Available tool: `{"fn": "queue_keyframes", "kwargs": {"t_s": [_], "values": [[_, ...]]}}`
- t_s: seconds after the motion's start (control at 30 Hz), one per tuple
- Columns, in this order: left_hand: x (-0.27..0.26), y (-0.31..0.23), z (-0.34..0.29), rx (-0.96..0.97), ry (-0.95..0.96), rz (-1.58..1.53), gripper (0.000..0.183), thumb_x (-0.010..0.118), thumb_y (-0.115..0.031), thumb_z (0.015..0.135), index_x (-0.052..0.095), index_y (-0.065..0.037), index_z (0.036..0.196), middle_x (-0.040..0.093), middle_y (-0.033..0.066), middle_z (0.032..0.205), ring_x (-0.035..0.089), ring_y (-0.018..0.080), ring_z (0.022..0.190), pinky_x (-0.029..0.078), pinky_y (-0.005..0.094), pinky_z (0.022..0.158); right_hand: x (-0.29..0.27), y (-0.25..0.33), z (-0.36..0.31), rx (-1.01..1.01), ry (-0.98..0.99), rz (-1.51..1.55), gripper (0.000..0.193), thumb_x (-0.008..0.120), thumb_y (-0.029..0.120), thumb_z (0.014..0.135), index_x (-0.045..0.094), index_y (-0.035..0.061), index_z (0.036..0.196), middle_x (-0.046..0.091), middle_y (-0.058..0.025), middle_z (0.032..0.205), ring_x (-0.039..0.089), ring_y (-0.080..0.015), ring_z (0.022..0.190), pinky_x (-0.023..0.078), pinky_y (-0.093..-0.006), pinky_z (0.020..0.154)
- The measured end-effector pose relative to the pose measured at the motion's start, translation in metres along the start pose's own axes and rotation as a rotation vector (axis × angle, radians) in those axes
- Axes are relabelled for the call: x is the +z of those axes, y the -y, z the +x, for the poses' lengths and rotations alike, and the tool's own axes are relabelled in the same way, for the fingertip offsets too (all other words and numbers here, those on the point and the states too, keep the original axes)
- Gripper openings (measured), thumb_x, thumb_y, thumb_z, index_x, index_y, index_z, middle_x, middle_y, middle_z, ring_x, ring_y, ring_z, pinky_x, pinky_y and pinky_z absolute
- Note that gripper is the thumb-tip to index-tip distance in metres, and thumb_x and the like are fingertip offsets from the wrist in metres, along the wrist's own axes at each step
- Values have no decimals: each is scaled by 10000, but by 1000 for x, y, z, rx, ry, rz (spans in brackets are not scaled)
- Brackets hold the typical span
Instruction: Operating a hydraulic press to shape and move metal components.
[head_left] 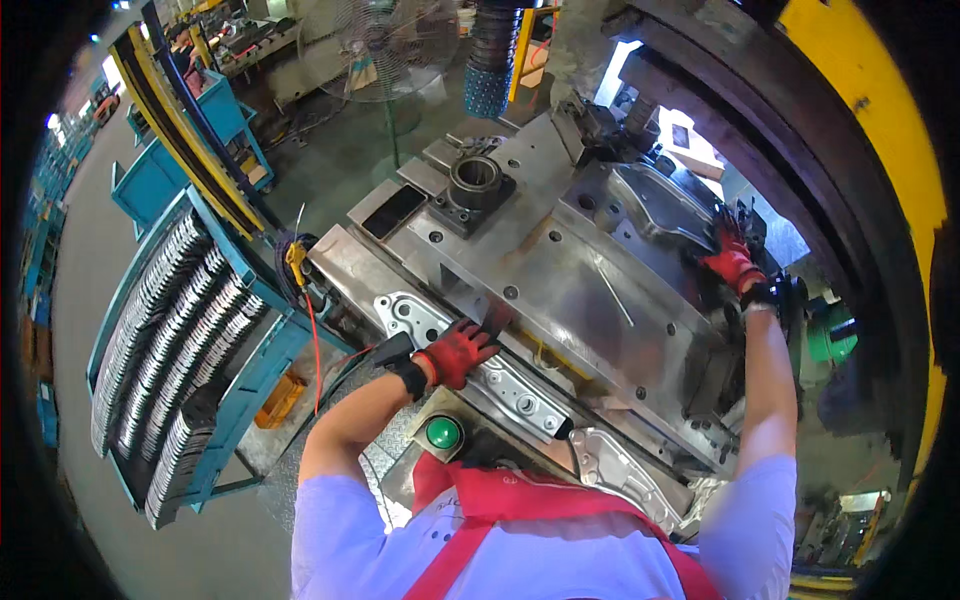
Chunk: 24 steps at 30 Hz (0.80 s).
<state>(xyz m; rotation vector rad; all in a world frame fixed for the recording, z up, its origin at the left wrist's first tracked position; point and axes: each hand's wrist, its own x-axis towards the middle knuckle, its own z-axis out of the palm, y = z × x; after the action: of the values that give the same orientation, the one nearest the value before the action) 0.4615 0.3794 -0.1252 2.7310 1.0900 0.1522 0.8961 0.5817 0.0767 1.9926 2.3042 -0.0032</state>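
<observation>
My left hand, in a red glove, lies over the middle of a long stamped metal bracket with round holes. Its fingers are stretched across the bracket, which rests along the near edge of the press bed. My right arm reaches far to the right. There my right hand, also in a red glove, is at the near right end of a shaped metal panel seated on the die. Its dark fingertips blend into the dark tooling, so their grip is hidden. Another stamped part lies close to my body.
A thin rod lies on the steel die plate. A green push button sits before me. At left stands a blue rack of stacked metal parts. A yellow press frame curves at right; a fan stands behind.
</observation>
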Motion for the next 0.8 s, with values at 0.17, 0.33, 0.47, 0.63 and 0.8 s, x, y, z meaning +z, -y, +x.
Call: {"fn": "queue_keyframes", "kwargs": {"t_s": [0.17,0.33,0.47,0.63,0.8], "values": [[-11,-15,5,4,30,123,835,691,-328,532,341,-71,1245,408,158,1196,368,311,1123,226,448,988,-37,40,-42,35,39,-199,932,568,556,650,206,2,1306,172,-221,1358,135,-326,1274,146,-375,1034],[-16,-45,-8,7,-213,-75,783,685,-294,592,334,-43,1245,378,193,1215,326,355,1151,225,463,984,-20,121,-149,-199,-441,142,807,605,434,684,268,15,1287,254,-217,1322,218,-347,1240,201,-428,1007],[9,-71,-69,-456,-711,-376,639,657,-202,652,385,7,1191,412,216,1157,377,375,1088,302,424,932,55,152,-284,-238,-432,562,677,633,105,677,317,36,1272,285,-170,1327,247,-315,1241,211,-388,1006],[80,-86,-120,-919,-442,-868,675,672,-375,641,415,4,1136,459,241,1097,455,374,1007,392,387,827,311,59,-449,564,-541,1294,441,503,121,802,384,-23,1202,459,-165,1168,459,-268,1057,399,-358,869],[134,-93,-126,-1088,-249,-718,757,678,-491,568,423,-39,1119,476,225,1097,482,364,993,402,410,820,341,104,-425,828,-238,1210,438,515,115,792,393,-17,1192,468,-164,1152,469,-264,1039,410,-362,855]]}}
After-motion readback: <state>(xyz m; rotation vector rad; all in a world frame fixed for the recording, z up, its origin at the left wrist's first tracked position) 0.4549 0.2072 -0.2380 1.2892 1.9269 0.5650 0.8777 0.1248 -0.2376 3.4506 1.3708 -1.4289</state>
